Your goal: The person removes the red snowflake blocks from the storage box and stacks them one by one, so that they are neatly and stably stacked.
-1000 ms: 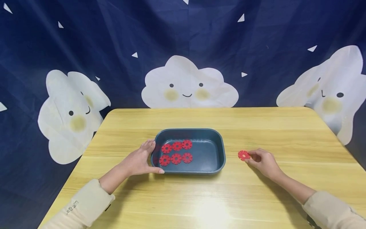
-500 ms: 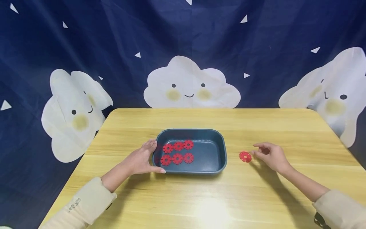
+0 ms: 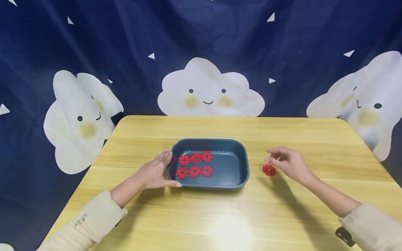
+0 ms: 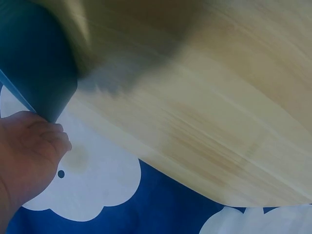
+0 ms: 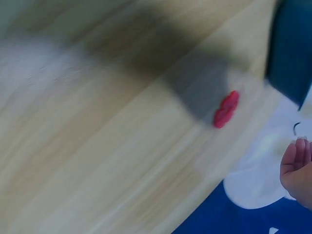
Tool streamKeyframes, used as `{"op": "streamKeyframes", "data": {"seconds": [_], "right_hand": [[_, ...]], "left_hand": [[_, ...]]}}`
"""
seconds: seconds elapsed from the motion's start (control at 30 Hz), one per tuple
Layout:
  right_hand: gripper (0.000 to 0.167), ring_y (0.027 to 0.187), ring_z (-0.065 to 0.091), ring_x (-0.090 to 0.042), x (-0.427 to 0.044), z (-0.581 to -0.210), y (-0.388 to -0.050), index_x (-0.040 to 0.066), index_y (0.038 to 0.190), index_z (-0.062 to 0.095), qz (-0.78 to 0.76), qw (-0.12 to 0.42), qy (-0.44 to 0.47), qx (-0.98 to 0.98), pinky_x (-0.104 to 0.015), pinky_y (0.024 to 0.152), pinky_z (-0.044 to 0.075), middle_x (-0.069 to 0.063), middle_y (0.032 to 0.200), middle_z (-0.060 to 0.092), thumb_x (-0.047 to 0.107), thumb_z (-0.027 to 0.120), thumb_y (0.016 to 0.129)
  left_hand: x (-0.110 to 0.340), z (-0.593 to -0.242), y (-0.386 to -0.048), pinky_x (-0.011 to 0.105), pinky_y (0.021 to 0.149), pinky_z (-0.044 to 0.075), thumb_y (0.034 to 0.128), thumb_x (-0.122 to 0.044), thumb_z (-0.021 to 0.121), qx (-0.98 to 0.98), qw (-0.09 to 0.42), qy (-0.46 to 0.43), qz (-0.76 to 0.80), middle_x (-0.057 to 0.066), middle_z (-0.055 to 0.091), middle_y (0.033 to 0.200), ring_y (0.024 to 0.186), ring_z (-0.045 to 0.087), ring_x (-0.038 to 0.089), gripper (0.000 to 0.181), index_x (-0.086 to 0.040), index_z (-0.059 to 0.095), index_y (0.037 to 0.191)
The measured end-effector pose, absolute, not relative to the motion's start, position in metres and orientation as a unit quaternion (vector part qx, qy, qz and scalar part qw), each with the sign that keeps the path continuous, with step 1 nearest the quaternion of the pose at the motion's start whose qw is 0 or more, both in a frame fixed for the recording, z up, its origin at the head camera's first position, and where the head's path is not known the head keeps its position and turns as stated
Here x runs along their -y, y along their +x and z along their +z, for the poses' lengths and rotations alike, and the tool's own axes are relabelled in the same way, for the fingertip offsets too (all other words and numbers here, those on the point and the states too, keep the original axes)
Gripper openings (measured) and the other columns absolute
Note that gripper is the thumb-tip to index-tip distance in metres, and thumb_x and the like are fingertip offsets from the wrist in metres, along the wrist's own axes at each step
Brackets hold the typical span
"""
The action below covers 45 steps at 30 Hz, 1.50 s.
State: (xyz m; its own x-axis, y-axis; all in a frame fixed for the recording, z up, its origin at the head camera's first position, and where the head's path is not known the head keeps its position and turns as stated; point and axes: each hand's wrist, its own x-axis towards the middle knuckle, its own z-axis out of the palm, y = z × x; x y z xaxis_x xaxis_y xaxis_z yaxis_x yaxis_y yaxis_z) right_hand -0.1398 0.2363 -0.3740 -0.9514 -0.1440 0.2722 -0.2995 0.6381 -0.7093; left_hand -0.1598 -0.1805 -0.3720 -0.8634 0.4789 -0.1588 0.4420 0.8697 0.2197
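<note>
A dark blue rectangular bin (image 3: pixel 225 167) stands on the table. Inside its left half, several red notched snowflake discs (image 3: pixel 194 172) lie in two rows. My left hand (image 3: pixel 153 174) holds the bin's left end, fingers along the left wall and thumb at the near rim; in the left wrist view, fingers touch the bin's outer wall. To the right of the bin, another red snowflake disc (image 3: pixel 269 170) lies on the wood, seen at a slant in the right wrist view. Just above and behind it hovers my right hand (image 3: pixel 289 164), fingers loosely bent, holding nothing.
The light wooden table (image 3: pixel 201 212) has rounded far corners. Behind its far edge hangs a dark blue curtain (image 3: pixel 188 28) with white clouds and small triangles. Bare wood surrounds the bin, and a bright glare spot shows near the front.
My right hand has let go of the loose red snowflake disc, drawn back to the right, then moved up and left over it. The left hand has stayed on the bin.
</note>
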Motion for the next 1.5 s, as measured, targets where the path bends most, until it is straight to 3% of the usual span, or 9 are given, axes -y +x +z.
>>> {"op": "streamKeyframes", "data": {"seconds": [0.27,0.57,0.77,1.5], "right_hand": [[0.027,0.07,0.057,0.003,-0.208,-0.368,-0.149,-0.006,0.1,0.067,0.45,0.061,0.141,0.88,-0.013,0.066,0.049,-0.014,0.085,0.068,0.007,0.074,0.077],[0.026,0.073,0.058,-0.003,-0.168,-0.369,-0.158,-0.005,0.101,0.067,0.477,0.021,0.164,0.863,-0.023,0.07,0.052,-0.013,0.087,0.067,0.009,0.072,0.079],[0.026,0.074,0.059,-0.009,-0.145,-0.373,-0.159,-0.002,0.1,0.068,0.485,0.001,0.17,0.858,-0.021,0.07,0.051,-0.01,0.086,0.065,0.011,0.073,0.078],[0.023,0.07,0.059,-0.015,-0.082,-0.402,-0.169,-0.005,0.092,0.069,0.453,0.005,0.146,0.879,-0.021,0.064,0.049,-0.011,0.08,0.067,0.009,0.075,0.075]], "left_hand": [[0.18,-0.372,-0.161,0.053,0.101,0.038,0.0672,-0.071,0.064,-0.96,0.106,0.24,0.098,0.023,0.023,0.151,0.139,0.022,0.041,0.114,0.007,0.026,0.143],[0.181,-0.373,-0.16,0.053,0.101,0.037,0.0658,-0.071,0.065,-0.962,0.103,0.233,0.102,0.022,0.024,0.151,0.139,0.022,0.04,0.115,0.006,0.028,0.142],[0.182,-0.374,-0.159,0.054,0.102,0.036,0.0663,-0.07,0.066,-0.961,0.102,0.231,0.109,0.022,0.024,0.151,0.139,0.022,0.04,0.114,0.006,0.028,0.142],[0.181,-0.373,-0.162,0.054,0.103,0.036,0.066,-0.069,0.066,-0.961,0.107,0.235,0.094,0.023,0.025,0.151,0.14,0.022,0.039,0.114,0.007,0.029,0.142]]}}
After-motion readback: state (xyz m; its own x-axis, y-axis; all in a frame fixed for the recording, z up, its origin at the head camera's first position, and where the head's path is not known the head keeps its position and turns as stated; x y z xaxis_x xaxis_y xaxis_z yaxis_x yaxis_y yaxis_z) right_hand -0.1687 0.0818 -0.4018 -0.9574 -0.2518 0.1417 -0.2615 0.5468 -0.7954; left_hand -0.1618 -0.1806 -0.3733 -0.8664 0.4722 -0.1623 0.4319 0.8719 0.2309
